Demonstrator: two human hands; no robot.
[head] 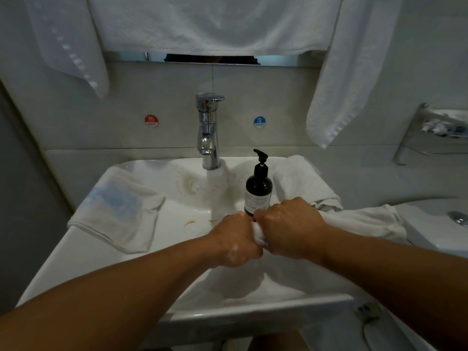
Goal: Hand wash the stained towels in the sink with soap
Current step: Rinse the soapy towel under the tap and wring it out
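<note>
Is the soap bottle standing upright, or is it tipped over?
Upright. The soap bottle stands vertical, pump head on top; the right hand partly hides its base.

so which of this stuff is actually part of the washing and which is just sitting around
Part of the job:
bunched towel gripped by left hand and right hand
soap bottle
tap
sink
stained towel on the left rim
crumpled towel beside the bottle

Just lying about:
hanging towels above
wire rack at right
hot sticker
cold sticker
</note>
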